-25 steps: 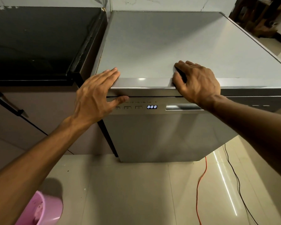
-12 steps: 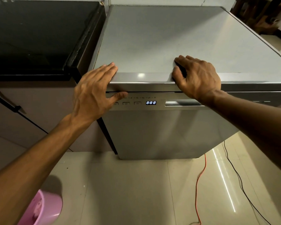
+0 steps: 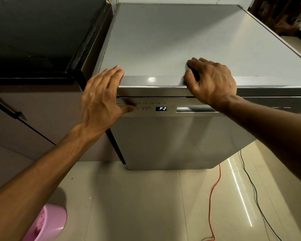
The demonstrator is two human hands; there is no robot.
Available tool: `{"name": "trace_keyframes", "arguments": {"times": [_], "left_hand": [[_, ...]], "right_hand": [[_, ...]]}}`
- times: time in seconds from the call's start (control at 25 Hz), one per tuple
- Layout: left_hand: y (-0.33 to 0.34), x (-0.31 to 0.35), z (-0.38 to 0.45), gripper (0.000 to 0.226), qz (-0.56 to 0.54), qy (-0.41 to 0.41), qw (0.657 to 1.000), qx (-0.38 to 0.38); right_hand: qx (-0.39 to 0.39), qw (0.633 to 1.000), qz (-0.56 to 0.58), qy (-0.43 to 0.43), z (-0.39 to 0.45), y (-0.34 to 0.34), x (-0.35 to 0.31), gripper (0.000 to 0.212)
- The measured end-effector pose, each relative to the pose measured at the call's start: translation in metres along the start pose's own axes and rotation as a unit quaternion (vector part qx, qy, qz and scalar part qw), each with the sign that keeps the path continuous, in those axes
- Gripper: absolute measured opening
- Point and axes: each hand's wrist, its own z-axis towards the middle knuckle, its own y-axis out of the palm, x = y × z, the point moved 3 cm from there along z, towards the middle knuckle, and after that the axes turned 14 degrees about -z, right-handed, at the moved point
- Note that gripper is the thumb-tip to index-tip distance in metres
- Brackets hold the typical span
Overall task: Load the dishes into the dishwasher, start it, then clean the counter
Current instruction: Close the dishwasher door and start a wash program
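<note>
Head view: the tall silver stainless-steel dishwasher (image 3: pixel 181 140) stands on the floor beside the black stone counter (image 3: pixel 42 35), its door closed. The left hand (image 3: pixel 101 100) lies flat and relaxed over the top's front edge, grasping nothing, while its thumb presses a button on the narrow control panel (image 3: pixel 163 108). The small lit display (image 3: pixel 161 108) reads P2. The right hand (image 3: pixel 212 80) rests on the top edge with fingers bent, holding nothing. Loading looks finished and a programme seems selected; starting appears underway, and wiping the counter remains
</note>
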Motion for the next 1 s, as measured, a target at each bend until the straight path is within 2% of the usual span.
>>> {"name": "trace_keyframes", "arguments": {"times": [0.68, 1.0], "left_hand": [[0.0064, -0.0016, -0.0050, 0.103, 0.039, 0.030, 0.998, 0.034], [0.0065, -0.0002, -0.0062, 0.103, 0.041, 0.026, 0.998, 0.035]], "right_hand": [[-0.002, 1.000, 0.003, -0.008, -0.0015, -0.0024, -0.0003, 0.035], [-0.009, 1.000, 0.005, 0.002, -0.0014, -0.0023, 0.0014, 0.028]]}}
